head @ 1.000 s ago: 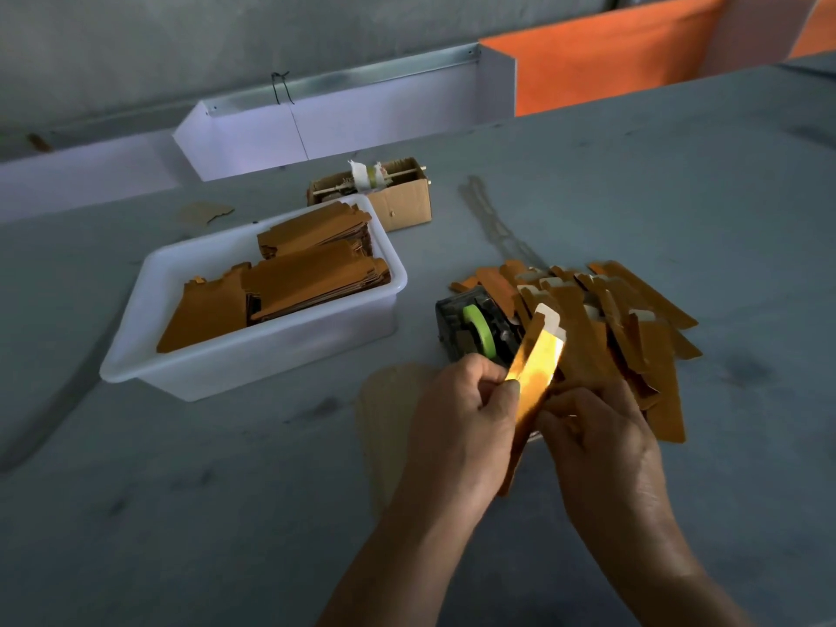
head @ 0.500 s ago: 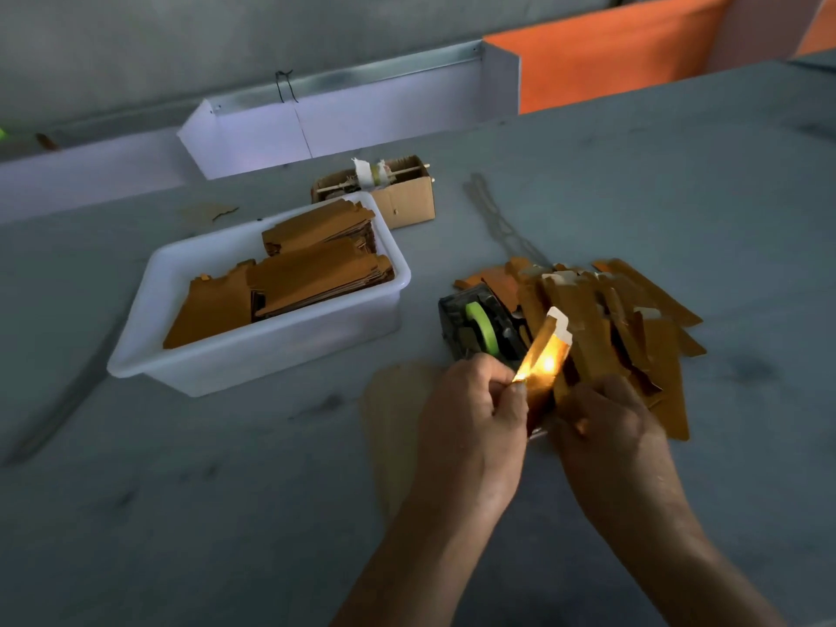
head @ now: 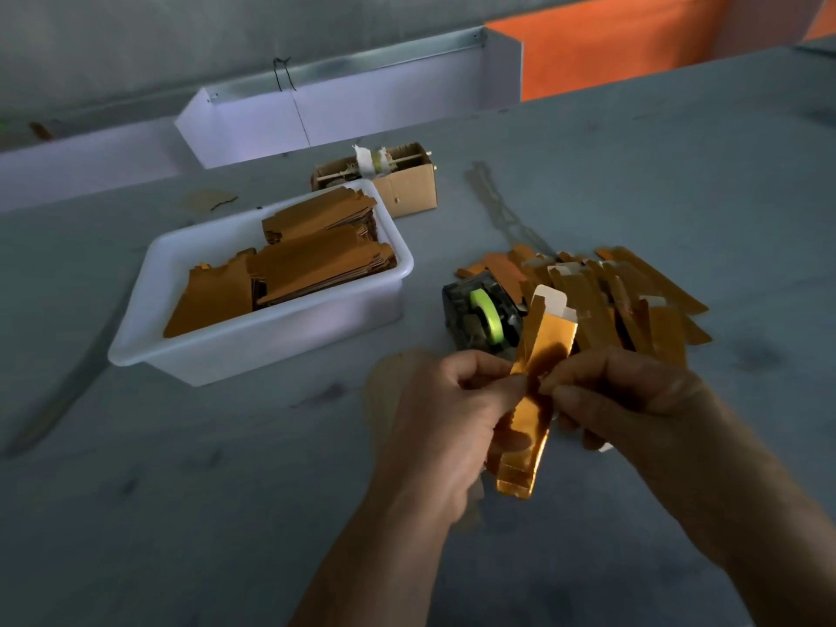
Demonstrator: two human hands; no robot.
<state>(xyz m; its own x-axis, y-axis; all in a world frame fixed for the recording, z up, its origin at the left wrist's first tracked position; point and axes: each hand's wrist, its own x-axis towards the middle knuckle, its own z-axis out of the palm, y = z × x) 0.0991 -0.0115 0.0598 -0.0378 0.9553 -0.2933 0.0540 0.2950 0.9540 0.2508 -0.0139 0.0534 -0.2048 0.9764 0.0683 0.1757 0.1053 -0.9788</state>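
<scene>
Overall light: dim and bluish; my dull grey table top (head: 633,183) looks flat.
Brightest spots: the far-right orange wall panel (head: 610,52); the white plastic tub (head: 253,350) at left glows faintly violet.
Glare: the glossy gold folded card carton (head: 543,350) near me shows a warm sheen, with a dark patch mid-way.
Blur: my left hand (head: 452,414) is slightly smeared.
Distortion: far edges bow.

Two hands are busy here, the left hand (head: 448,414) and the right hand (head: 633,400), with one gold carton (head: 538,355) between them. On the desk (head: 226,491) I count one white tub (head: 271,350) with three stacks of flat cartons (head: 316,269), one tape dispenser (head: 479,314), one cardboard box (head: 407,187), and one loose heap of cartons (head: 633,300), too tangled to count.
</scene>
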